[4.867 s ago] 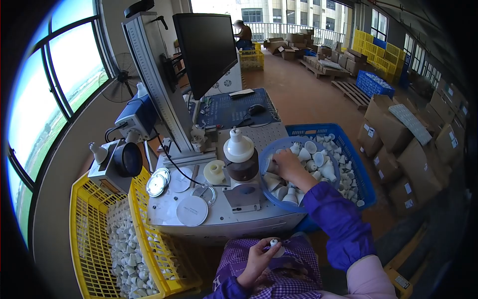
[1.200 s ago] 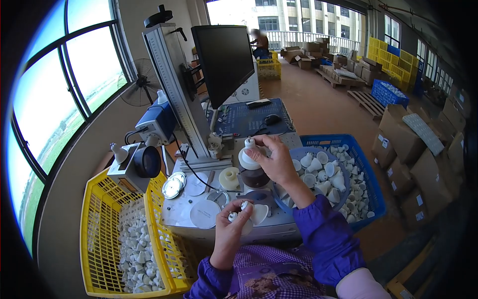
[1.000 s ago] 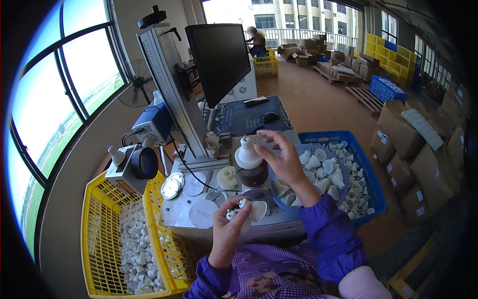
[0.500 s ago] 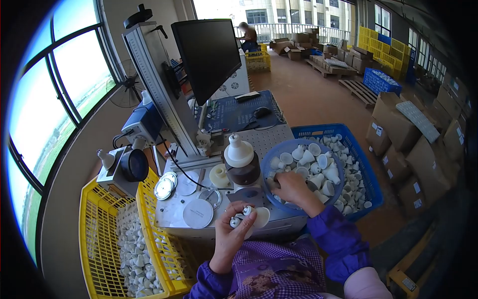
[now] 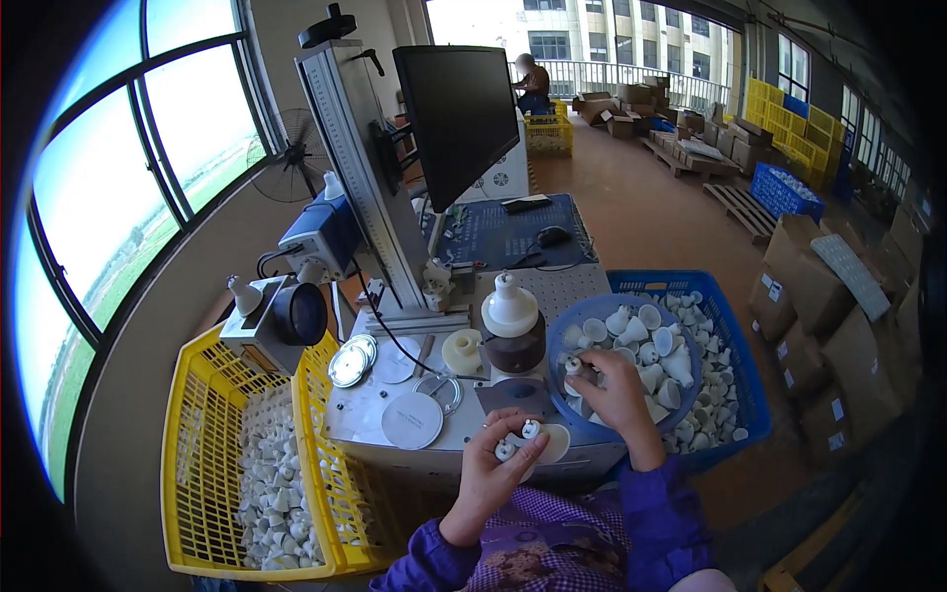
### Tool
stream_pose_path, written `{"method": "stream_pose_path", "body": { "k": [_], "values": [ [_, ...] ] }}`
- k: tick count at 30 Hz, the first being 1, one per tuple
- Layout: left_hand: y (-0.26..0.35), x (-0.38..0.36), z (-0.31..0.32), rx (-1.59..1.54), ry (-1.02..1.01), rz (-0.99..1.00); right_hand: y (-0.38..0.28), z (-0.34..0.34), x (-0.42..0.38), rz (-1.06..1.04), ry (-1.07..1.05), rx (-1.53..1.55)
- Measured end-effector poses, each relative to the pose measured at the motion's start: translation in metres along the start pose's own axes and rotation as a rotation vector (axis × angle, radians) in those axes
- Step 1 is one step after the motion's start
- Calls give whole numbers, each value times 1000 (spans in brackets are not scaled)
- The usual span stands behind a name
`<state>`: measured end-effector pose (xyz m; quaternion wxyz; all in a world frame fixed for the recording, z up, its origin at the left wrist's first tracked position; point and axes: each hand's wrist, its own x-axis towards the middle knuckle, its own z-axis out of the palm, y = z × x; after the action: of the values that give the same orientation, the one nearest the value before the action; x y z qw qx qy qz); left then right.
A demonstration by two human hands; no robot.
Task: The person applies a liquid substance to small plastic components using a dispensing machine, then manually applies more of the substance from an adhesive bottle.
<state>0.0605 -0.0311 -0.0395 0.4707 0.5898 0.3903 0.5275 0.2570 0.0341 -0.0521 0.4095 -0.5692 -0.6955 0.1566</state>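
Note:
My left hand is closed around two white bulb housings, their narrow capped ends poking up between thumb and fingers. A pale wide rim shows below the fingers. At the near left side of a round translucent blue tub, my right hand pinches another white bulb housing by its narrow part. Many similar housings lie loose in the tub. Just beyond my hands, one housing stands cap-up on a dark round holder.
A blue crate of housings sits under and beside the tub. At left is a yellow crate of more housings. A marking-machine head, column and monitor rise over the bench. Cartons stand right; a person sits far back.
My right hand has risen from among the housings in the tub and now has one in its fingers. The left hand keeps its two. The camera view has turned slightly left.

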Motion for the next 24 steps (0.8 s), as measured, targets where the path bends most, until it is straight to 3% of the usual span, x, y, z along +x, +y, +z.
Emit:
{"method": "stream_pose_path", "body": {
  "k": [2,5,17,24],
  "values": [
    [-1,-1,2,1,-14,-6,-11,-1,-13,-55,224,173],
    [-2,-2,5,8,-23,-7,-5,4,-33,-26,292,191],
    [13,7,5,89,10,57,2,3,-46,56,337,286],
    [51,74,-6,303,157,279,-4,-6,-40,70,342,332]
  ]
}}
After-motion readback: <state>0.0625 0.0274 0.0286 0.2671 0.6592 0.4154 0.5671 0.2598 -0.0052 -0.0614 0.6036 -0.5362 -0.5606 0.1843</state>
